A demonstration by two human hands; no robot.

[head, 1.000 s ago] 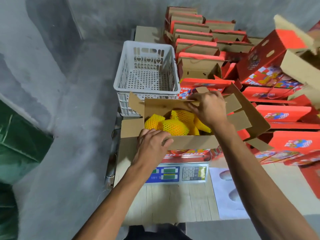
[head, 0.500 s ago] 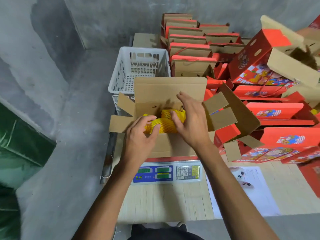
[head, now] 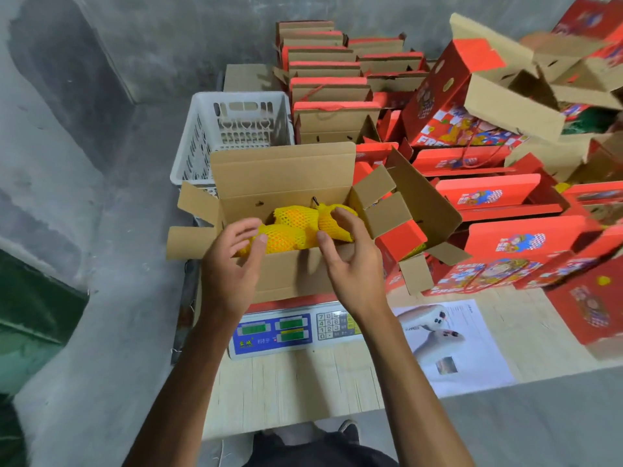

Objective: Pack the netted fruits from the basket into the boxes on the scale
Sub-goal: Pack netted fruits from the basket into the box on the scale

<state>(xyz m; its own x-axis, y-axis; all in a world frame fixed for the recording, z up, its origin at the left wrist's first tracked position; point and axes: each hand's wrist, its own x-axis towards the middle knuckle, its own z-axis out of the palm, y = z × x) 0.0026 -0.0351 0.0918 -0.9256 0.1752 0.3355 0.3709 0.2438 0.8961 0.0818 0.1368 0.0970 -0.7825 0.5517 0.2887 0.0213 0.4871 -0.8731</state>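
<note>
Risk: box (head: 290, 278) sits on the scale (head: 293, 333) with its near wall overhanging the platter; a downward push from either hand could tip it or skew the reading. Loose right flaps (head: 381, 200) could snag the nets.

Left hand (head: 229, 271): fingers loosely spread, touching the near fruit (head: 279, 239), gripping nothing. Right hand (head: 354, 261): relaxed, fingertips on the 2 o'clock fruit (head: 332, 222), no clear grip.

Count: 3 netted fruits visible, all in the box; third (head: 295, 215) at 12. One basket (head: 232, 129) at 11 o'clock, none visible inside. Two hands.
</note>
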